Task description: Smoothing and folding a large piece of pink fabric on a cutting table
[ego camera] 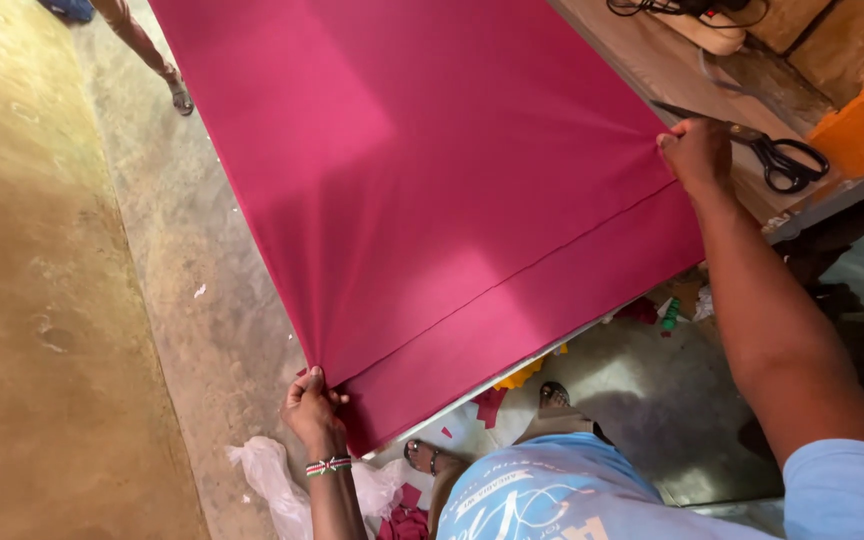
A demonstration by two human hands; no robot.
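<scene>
A large sheet of magenta fabric (432,170) is stretched flat and fills the middle of the view, with a straight fold line running across it near me. My left hand (310,405) pinches the fabric's left edge at the bottom left; a beaded band circles that wrist. My right hand (694,150) grips the opposite edge at the right, over the wooden table. Creases fan out from both grips, so the cloth is pulled taut between my hands.
A wooden table (652,70) lies under the fabric's right side, with black scissors (777,155) next to my right hand and cables at its far end. Fabric scraps and a white plastic bag (272,480) litter the concrete floor. Another person's sandalled foot (180,97) stands at top left.
</scene>
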